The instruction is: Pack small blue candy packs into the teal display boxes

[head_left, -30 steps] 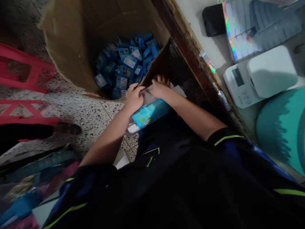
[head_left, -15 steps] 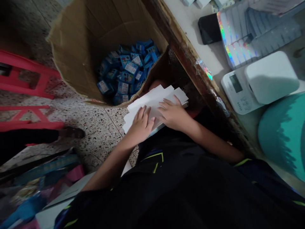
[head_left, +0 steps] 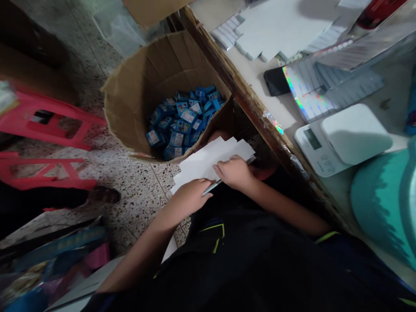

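A stack of white card sheets with stepped edges lies across my lap. My left hand grips its near edge, fingers on top and the thumb at the side. Farther right, my right hand has its fingers curled on the same near edge. A thin greenish layer shows under the white sheets between the two hands. Just beyond the stack stands a round cardboard container holding several small blue boxes.
On the right, a worn-edged table holds a white scale, a black phone, clear plastic packs, white cards and a teal tub. Red stools and a person's shoe are at left.
Both hands have gone from lying spread flat on the sheets to curled around the near edge. The view has shifted, showing more of the table's far part.
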{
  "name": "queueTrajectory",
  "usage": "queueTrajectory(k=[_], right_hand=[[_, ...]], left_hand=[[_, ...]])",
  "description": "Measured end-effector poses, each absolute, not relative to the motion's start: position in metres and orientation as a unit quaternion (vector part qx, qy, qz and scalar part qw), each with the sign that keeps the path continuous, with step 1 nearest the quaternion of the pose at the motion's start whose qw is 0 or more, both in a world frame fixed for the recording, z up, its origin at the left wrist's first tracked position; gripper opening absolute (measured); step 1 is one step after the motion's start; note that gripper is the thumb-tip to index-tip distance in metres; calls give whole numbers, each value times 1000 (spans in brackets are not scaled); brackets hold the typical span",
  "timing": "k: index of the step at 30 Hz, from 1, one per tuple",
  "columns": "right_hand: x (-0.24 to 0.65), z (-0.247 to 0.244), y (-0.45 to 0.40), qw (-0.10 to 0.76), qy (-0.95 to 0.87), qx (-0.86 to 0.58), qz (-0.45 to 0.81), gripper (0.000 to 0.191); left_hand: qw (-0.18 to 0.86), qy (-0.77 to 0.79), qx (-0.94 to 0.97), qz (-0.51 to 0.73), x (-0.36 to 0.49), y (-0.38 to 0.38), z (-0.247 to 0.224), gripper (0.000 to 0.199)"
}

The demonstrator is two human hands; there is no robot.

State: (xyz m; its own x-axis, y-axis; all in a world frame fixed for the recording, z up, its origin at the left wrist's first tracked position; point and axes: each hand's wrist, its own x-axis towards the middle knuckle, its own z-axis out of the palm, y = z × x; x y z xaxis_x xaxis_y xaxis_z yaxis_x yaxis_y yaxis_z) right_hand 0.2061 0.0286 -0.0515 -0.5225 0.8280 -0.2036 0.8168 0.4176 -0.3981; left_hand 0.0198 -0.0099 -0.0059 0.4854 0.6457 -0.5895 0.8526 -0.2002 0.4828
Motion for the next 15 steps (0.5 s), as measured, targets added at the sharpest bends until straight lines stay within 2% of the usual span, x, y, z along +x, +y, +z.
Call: queueTrajectory(k=[3, 5, 7, 9, 12, 15], right_hand=[[206, -44, 31, 84, -867, -451, 193, 44], [213, -32, 26, 216, -882, -387, 159, 31], [223, -15, 15, 384, -864, -306, 110, 16], [232, -1, 3, 512, -809, -279, 66, 14], [236, 10, -6, 593, -695, -388, 120, 43], [229, 12, 2, 548, -639, -443, 309, 104]], left_hand=[[308, 531, 775, -154, 28, -11, 2, 34], [316, 555, 758, -132, 20, -7, 11, 31], [353, 597, 716, -81, -4, -3, 22, 28], [365, 647, 670, -5, -37, -2, 32, 28], [346, 701, 609, 133, -77, -10, 42, 32], [421, 689, 530, 261, -78, -25, 38, 30]])
